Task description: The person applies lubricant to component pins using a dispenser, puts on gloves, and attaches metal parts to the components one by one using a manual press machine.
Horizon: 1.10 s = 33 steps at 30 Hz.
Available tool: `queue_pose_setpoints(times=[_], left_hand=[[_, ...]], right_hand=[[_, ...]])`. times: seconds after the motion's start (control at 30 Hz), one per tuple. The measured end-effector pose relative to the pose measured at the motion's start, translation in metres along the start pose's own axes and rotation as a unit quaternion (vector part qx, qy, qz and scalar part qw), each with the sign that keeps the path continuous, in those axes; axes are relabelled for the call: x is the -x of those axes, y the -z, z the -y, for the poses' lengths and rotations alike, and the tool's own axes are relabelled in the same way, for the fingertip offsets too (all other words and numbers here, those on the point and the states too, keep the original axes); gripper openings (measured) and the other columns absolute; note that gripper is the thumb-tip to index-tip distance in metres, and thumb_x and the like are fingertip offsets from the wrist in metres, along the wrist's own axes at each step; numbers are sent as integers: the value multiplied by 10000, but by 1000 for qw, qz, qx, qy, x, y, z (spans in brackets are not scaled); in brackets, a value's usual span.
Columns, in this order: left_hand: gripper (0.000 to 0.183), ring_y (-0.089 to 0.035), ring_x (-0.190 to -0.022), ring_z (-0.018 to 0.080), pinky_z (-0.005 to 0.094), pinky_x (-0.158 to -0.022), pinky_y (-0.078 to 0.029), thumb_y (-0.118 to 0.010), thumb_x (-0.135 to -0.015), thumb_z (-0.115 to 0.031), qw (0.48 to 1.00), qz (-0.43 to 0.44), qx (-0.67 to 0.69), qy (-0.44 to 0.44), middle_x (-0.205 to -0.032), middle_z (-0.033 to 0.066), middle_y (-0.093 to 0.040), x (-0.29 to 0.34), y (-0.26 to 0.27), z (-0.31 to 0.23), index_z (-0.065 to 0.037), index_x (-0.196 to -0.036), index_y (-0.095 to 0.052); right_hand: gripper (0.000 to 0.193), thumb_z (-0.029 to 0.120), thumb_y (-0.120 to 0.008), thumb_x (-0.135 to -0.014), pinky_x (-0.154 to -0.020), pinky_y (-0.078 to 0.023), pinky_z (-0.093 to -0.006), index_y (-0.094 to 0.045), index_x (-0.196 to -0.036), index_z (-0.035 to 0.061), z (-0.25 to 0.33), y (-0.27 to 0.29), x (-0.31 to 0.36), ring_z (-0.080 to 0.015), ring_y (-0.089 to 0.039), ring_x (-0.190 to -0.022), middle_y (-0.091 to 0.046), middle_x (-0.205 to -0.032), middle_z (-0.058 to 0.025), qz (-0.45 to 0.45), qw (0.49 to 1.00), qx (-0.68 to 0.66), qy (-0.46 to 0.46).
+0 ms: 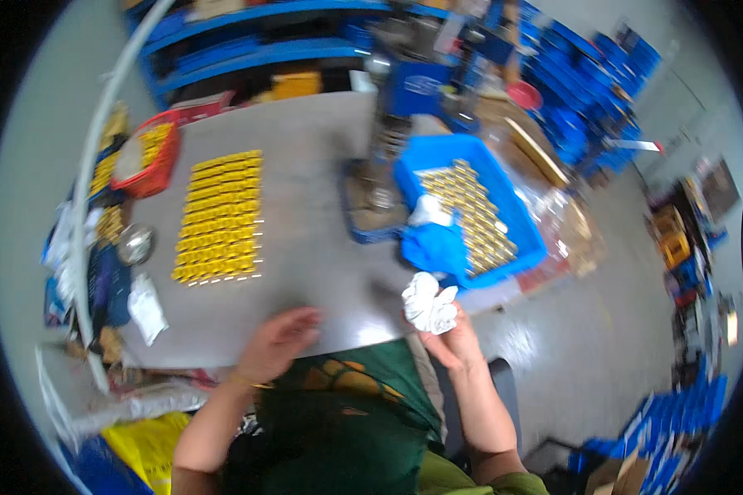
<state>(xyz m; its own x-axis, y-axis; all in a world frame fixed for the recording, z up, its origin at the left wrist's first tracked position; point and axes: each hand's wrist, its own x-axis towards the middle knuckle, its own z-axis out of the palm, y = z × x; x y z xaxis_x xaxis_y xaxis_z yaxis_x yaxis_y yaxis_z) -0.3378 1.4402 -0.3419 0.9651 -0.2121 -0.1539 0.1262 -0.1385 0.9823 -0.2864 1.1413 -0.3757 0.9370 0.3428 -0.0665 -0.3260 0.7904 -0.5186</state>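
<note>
In my right hand (454, 342), at the table's front edge, is a crumpled white cloth (429, 304), gripped between thumb and fingers; it could also be soft paper. My left hand (281, 342) is over the front edge further left, its slightly blurred fingers loosely bent and apart, with nothing visible in them. Beyond the cloth stands a blue bin (524, 227) holding rows of small brass-coloured parts (475, 214). A blue cloth (433, 247) with a white bundle (429, 212) lies over the bin's near left side. Several rows of yellow parts (220, 216) lie on the table left of centre.
A bench press (380, 165) stands left of the bin. At the table's left are a red basket (161, 169) of yellow parts, a shiny round bowl (135, 244) and a white packet (146, 309). Blue shelving (256, 54) runs behind the grey table (305, 239).
</note>
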Motion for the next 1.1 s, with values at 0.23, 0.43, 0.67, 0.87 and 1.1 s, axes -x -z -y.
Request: queue_pose_setpoints(times=[0.23,0.43,0.67,0.87,1.1], left_hand=[[228,-554,-767,53,228,-707,-464,-616,-920,-231,957,-215,192,23,-856,-21,-645,50,37,6,-45,-1037,-677],[99,-576,-726,57,220,-667,-455,-661,-875,-116,849,-493,186,38,-819,-18,-663,153,120,-16,-60,-952,-689],[100,-550,-667,56,224,-599,-452,-708,-821,-111,432,-864,-230,-119,-750,0,-652,390,273,-34,-21,-806,-667],[276,-611,-925,301,371,-869,-469,-578,-725,48,239,-768,-572,162,-932,157,-673,497,354,47,-39,-961,-691],[225,-650,-852,323,398,-748,-510,-661,-761,-96,607,-729,-285,139,-873,186,-645,319,406,93,-41,-969,-594]], right_hand=[[178,-12,-555,-882,-867,-482,-296,-593,-1055,-3,-136,-133,-60,-161,-614,-957,-648,-1046,-79,51,959,207,-187],[202,28,-548,-910,-832,-470,-294,-566,-1104,-26,-223,-165,-74,-160,-590,-965,-631,-995,-56,209,899,332,-196],[147,73,-562,-934,-775,-471,-273,-589,-1062,7,-271,-139,-75,-144,-599,-896,-619,-962,-33,183,841,455,-230],[123,41,-553,-927,-765,-475,-246,-590,-1040,5,-297,-127,-85,-127,-606,-836,-624,-915,-40,205,822,478,-233],[126,73,-574,-921,-761,-470,-256,-614,-1006,-11,-315,-93,-98,-112,-570,-801,-619,-877,-46,190,802,561,-79]])
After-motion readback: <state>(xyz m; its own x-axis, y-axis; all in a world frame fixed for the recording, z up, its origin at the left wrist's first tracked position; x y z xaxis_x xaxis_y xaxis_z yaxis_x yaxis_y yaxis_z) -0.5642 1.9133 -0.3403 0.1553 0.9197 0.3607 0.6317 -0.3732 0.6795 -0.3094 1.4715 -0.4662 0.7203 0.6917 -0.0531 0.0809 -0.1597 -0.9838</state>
